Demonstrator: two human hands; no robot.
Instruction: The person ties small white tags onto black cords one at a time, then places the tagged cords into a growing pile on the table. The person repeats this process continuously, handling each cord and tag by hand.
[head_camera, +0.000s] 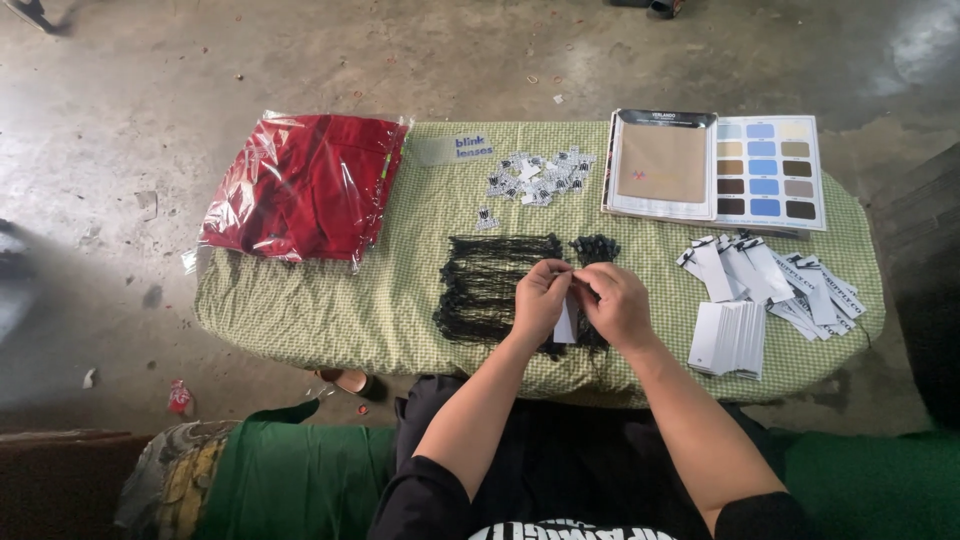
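Both hands meet over the middle of the green checked tabletop (300, 310). The left hand (540, 297) and the right hand (615, 305) each pinch a white paper tag (566, 322) between them, both grips closed on it, just above a bundle of black strings (490, 285). To the right lie a stack of white tags (730, 340) and loose tags (790, 280). A colour swatch book (715, 165) sits behind, small printed labels (540, 178) at centre, and bagged red cloth (300, 185) to the left.
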